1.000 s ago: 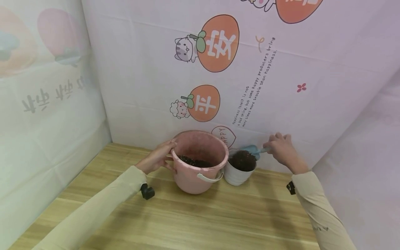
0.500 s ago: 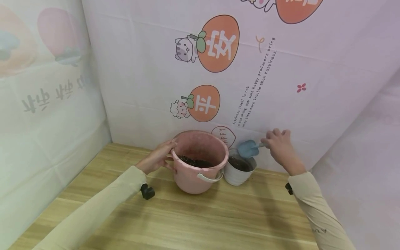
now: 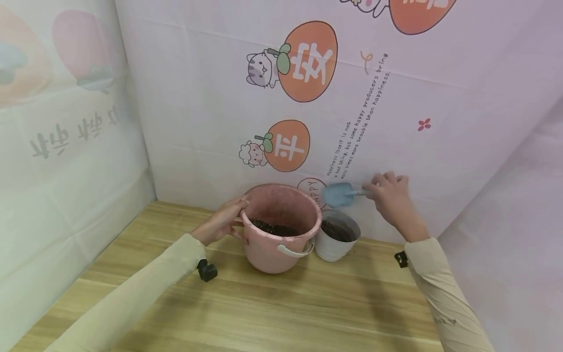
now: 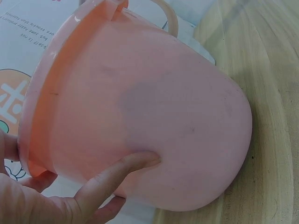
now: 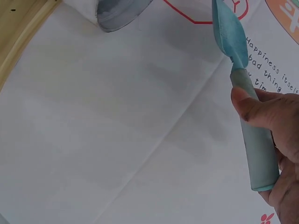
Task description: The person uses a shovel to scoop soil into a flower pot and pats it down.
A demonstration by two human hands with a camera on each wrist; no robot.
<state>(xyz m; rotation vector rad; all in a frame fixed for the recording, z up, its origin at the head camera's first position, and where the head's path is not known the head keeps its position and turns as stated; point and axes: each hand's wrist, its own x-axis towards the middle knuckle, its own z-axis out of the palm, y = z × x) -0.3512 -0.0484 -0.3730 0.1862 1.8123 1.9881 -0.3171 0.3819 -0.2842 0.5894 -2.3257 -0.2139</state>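
Observation:
A pink bucket [image 3: 270, 254] with dark soil [image 3: 276, 228] in its bottom stands on the table by the back wall. My left hand [image 3: 223, 218] grips its left rim; in the left wrist view a finger [image 4: 135, 162] lies along the bucket's side. My right hand [image 3: 391, 199] holds a blue trowel [image 3: 338, 194] by its grey-green handle [image 5: 256, 135]. The trowel blade is raised above a white pot [image 3: 331, 249], near the bucket's right rim. Soil [image 3: 336, 231] shows inside the pot, which stands upright right beside the bucket.
The wooden table [image 3: 264, 313] meets a printed cloth wall [image 3: 211, 122] just behind the bucket and pot. More cloth hangs at the left and right sides. A white bucket handle [image 3: 295, 252] hangs down at the bucket's front right.
My right hand has lifted the trowel up out of the white pot and carried it left toward the bucket. The soil in the pot looks lower. My left hand stays on the bucket.

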